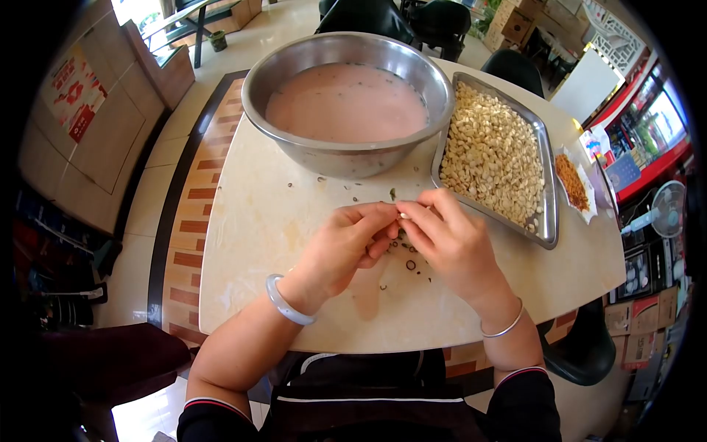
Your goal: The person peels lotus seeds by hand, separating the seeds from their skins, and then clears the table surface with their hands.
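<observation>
My left hand and my right hand meet fingertip to fingertip above the table, both closed in a pinch. Between the fingertips shows a bit of a small pale kernel; most of it is hidden by the fingers. Just beyond my right hand, a metal tray holds a heap of similar pale kernels. Farther out stands a large steel basin of cloudy pink liquid with dark specks afloat. Small dark rings and scraps lie on the tabletop under and around my hands.
The light table has a rounded edge close to my body. At its right side sits a white dish of orange-brown shreds. Dark chairs stand around it, and a small fan and cardboard boxes are at the right.
</observation>
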Tool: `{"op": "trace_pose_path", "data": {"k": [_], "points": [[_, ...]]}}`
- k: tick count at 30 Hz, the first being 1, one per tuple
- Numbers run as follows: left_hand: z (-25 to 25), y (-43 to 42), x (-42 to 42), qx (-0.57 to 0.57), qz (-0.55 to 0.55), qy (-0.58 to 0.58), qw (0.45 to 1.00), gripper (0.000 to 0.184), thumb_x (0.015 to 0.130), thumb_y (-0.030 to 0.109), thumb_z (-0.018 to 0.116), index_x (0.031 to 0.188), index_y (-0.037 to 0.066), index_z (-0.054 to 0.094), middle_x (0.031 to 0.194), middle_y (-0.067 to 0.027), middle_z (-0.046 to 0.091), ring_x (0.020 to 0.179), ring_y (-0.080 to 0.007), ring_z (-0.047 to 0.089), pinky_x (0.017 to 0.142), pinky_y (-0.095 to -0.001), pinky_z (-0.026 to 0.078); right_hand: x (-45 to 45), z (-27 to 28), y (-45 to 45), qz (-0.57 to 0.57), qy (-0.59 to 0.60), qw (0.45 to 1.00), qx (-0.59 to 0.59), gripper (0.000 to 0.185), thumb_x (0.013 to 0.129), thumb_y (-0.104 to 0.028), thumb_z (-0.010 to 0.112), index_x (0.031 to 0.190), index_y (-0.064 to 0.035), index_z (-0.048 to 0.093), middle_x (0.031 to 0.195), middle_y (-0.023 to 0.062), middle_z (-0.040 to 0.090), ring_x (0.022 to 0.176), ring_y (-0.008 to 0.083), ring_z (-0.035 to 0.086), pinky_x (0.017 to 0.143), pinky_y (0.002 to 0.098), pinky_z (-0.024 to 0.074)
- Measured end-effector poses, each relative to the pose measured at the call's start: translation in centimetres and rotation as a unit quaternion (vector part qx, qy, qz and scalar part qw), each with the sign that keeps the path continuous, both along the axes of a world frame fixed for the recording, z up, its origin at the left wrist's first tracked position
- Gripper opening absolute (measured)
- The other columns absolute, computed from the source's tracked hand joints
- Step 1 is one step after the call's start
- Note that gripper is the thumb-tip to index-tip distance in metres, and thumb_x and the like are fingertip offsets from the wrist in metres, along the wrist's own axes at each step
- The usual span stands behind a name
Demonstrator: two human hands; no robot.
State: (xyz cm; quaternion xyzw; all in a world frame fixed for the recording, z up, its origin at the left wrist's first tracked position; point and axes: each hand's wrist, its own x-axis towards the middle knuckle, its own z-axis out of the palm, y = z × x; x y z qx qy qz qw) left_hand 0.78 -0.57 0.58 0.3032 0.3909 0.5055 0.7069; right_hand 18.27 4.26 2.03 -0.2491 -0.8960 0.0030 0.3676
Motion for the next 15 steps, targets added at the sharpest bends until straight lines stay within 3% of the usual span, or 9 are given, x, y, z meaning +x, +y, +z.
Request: {"op": "trace_pose_path", "data": {"k": [5, 8, 10, 13, 15], "points": [[-1.3, 0.2, -0.4, 0.018, -0.032, 0.058, 0.998, 0.035, 0.102, 0.031, 0.053, 0.104, -0.002, 0.066, 0.078, 0.0002, 0.055, 0.059, -0.0049, 0.039, 0.047, -0.0208, 0.026, 0.0, -0.5, -0.5, -0.005, -0.009, 1.000, 0.017, 0.022, 0.080, 0.000, 0.069, 0.101, -0.0030, 0.064, 0.093, 0.0077, 0.059, 0.070, 0.0207, 0.064, 0.059, 0.0306, 0.0524], [0.2, 0.1, -0.1, -0.036, 0.020, -0.056, 0.998, 0.048, 0.103, 0.041, 0.046, 0.115, -0.003, 0.061, 0.090, -0.0040, 0.058, 0.058, -0.0062, 0.040, 0.046, -0.0197, 0.027, 1.9, 1.0, 1.9, -0.094, 0.055, 0.994, -0.007, 0.020, 0.081, 0.000, 0.069, 0.100, -0.0017, 0.065, 0.097, 0.0078, 0.060, 0.076, 0.0214, 0.064, 0.062, 0.0310, 0.0525], [-0.1, 0.4, -0.5, -0.053, 0.015, -0.117, 0.992, 0.058, 0.102, 0.048, 0.042, 0.124, -0.003, 0.056, 0.095, -0.0056, 0.059, 0.061, -0.0071, 0.041, 0.046, -0.0194, 0.027, 4.5, 1.8, 4.8, -0.207, 0.015, 0.978, 0.023, 0.021, 0.082, 0.000, 0.069, 0.103, -0.0017, 0.066, 0.099, 0.0085, 0.060, 0.081, 0.0218, 0.064, 0.068, 0.0327, 0.0529], [0.1, 0.4, -0.5, -0.063, -0.004, -0.141, 0.988, 0.069, 0.101, 0.057, 0.038, 0.129, -0.003, 0.053, 0.099, -0.0065, 0.060, 0.064, -0.0077, 0.043, 0.046, -0.0191, 0.027, 4.1, 1.8, 4.4, -0.173, 0.000, 0.985, 0.010, 0.022, 0.081, -0.001, 0.070, 0.103, -0.0023, 0.068, 0.101, 0.0094, 0.060, 0.084, 0.0221, 0.063, 0.072, 0.0341, 0.0526], [0.2, 0.3, -0.3, -0.073, 0.000, -0.124, 0.990, 0.074, 0.099, 0.063, 0.035, 0.130, -0.003, 0.053, 0.100, -0.0064, 0.060, 0.066, -0.0084, 0.044, 0.048, -0.0193, 0.028, 1.7, 1.7, 1.7, -0.037, 0.059, 0.982, -0.175, 0.019, 0.080, -0.002, 0.071, 0.099, -0.0034, 0.070, 0.098, 0.0084, 0.061, 0.084, 0.0213, 0.063, 0.072, 0.0336, 0.0524]]}}
